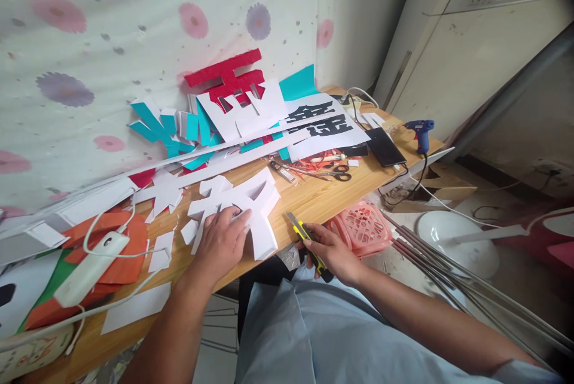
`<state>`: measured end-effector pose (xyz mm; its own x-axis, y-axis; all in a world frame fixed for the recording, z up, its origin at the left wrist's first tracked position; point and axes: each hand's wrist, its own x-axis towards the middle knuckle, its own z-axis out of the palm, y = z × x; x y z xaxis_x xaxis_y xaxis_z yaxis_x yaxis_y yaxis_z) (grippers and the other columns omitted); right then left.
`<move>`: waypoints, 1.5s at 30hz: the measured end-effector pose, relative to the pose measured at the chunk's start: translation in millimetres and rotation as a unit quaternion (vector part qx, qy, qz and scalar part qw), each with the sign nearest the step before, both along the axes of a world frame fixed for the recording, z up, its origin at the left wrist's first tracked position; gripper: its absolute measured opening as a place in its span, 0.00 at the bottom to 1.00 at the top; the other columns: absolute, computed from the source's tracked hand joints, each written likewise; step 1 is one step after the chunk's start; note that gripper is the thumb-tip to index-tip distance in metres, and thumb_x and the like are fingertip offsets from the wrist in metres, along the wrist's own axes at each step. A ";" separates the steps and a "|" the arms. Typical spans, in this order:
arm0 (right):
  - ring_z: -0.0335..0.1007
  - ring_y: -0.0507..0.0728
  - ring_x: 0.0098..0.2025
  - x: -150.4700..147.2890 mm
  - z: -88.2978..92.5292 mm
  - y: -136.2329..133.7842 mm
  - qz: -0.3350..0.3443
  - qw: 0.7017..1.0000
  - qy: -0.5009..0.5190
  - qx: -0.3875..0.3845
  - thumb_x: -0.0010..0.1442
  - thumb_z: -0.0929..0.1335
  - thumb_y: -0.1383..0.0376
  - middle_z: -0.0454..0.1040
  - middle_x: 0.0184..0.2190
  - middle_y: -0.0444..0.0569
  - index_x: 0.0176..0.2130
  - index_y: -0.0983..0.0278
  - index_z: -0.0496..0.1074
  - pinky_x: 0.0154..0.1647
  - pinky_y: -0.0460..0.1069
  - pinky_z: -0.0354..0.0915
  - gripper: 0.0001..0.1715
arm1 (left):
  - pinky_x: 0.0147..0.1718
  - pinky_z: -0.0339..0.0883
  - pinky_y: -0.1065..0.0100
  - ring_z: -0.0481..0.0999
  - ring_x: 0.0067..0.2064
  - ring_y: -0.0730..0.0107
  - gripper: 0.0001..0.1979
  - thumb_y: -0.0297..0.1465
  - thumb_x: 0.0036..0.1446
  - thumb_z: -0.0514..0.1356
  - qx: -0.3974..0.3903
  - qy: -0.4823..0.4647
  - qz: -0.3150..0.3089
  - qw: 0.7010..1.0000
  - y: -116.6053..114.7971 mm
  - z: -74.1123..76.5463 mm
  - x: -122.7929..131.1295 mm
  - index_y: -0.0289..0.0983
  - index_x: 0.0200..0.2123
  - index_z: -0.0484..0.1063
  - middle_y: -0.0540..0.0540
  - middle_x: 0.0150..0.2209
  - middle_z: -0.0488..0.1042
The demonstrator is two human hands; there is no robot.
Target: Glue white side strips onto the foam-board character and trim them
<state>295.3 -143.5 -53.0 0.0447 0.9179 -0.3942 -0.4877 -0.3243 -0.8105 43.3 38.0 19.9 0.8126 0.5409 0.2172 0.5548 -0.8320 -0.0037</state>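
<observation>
A white three-dimensional cut-out character [262,225] lies on the wooden table [309,192] near its front edge. My left hand [224,239] rests on it, fingers bent over its lower left part; the fingertips reach into a gap and are partly hidden. To the right, just off the table's front edge, my right hand [329,249] is wrapped round a yellow and black utility knife [307,237]. Its blade points up and left, apart from the white character. A smaller white cut-out piece [165,192] sits to the left of the character.
Behind are red [237,79] and teal cut-out characters [156,130], paper sheets and long white strips. Scissors [336,173], a black phone [385,148] and a blue glue gun [420,133] lie rightward. A white power strip [92,270] sits left; a pink basket [361,228] stands below the edge.
</observation>
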 end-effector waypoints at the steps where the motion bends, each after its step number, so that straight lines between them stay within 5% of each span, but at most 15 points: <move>1: 0.77 0.55 0.28 2.0 0.8 0.5 0.005 1.000 -0.003 0.002 0.62 0.77 0.55 0.80 0.47 0.49 0.66 0.57 0.69 0.19 0.48 0.73 0.37 | 0.56 0.68 0.46 0.78 0.58 0.47 0.20 0.30 0.76 0.53 -0.001 0.009 0.003 1.000 -2.2 1.5 -0.7 0.42 0.66 0.74 0.36 0.56 0.77; 8: 0.76 0.54 0.31 14.1 2.5 9.1 0.014 0.999 -0.019 0.022 0.59 0.75 0.62 0.79 0.49 0.49 0.70 0.57 0.69 0.22 0.48 0.75 0.42 | 0.59 0.67 0.44 0.76 0.60 0.44 0.32 0.23 0.65 0.56 -0.009 0.048 0.006 0.999 -9.8 0.0 -9.7 0.41 0.72 0.68 0.35 0.59 0.76; 15: 0.79 0.56 0.32 20.5 2.9 17.9 0.021 0.999 -0.004 0.028 0.61 0.75 0.60 0.79 0.49 0.50 0.68 0.58 0.69 0.22 0.49 0.76 0.38 | 0.54 0.67 0.49 0.79 0.53 0.49 0.24 0.26 0.71 0.57 -0.002 0.042 0.013 0.999 -3.4 2.4 -6.3 0.46 0.67 0.74 0.40 0.51 0.79; 25: 0.80 0.58 0.34 43.1 7.2 35.1 -0.009 0.998 -0.050 0.021 0.64 0.75 0.60 0.80 0.51 0.52 0.72 0.58 0.66 0.23 0.51 0.76 0.40 | 0.46 0.67 0.51 0.80 0.44 0.50 0.20 0.37 0.73 0.62 0.039 0.053 0.045 0.997 -12.7 -5.2 9.2 0.41 0.65 0.75 0.40 0.43 0.78; 30: 0.80 0.59 0.35 49.8 8.1 36.5 0.002 0.997 -0.076 0.017 0.66 0.74 0.59 0.80 0.46 0.51 0.73 0.59 0.65 0.24 0.51 0.77 0.41 | 0.46 0.69 0.51 0.80 0.45 0.51 0.19 0.35 0.73 0.62 0.033 0.021 0.042 0.998 -11.2 -4.4 13.4 0.39 0.64 0.76 0.41 0.43 0.79; 34: 0.80 0.58 0.36 51.2 7.3 34.1 0.008 0.998 -0.061 0.029 0.67 0.76 0.57 0.81 0.45 0.50 0.70 0.60 0.69 0.25 0.48 0.75 0.38 | 0.49 0.70 0.50 0.81 0.48 0.52 0.20 0.32 0.73 0.60 -0.008 -0.007 0.032 0.999 -5.9 12.5 8.7 0.40 0.64 0.76 0.41 0.46 0.80; 39: 0.81 0.55 0.40 44.0 1.9 26.7 0.009 0.993 0.023 0.115 0.68 0.78 0.54 0.79 0.57 0.51 0.68 0.55 0.73 0.34 0.48 0.75 0.34 | 0.56 0.72 0.53 0.80 0.55 0.54 0.21 0.32 0.73 0.59 -0.099 -0.052 0.011 0.994 1.9 59.2 -5.6 0.47 0.65 0.78 0.42 0.54 0.81; 45: 0.80 0.54 0.35 27.0 -1.7 19.2 0.075 0.976 0.074 0.189 0.70 0.78 0.51 0.83 0.46 0.51 0.67 0.57 0.74 0.31 0.46 0.73 0.32 | 0.63 0.71 0.62 0.77 0.64 0.55 0.22 0.37 0.76 0.59 -0.184 -0.054 -0.006 0.981 4.0 94.0 -21.7 0.53 0.70 0.75 0.45 0.64 0.76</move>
<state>322.4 -124.3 -54.7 -0.1326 0.9910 -0.0172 -0.5794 -0.0916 -0.8099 21.6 42.0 113.9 0.8017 0.5902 0.0943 0.5262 -0.7718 0.3570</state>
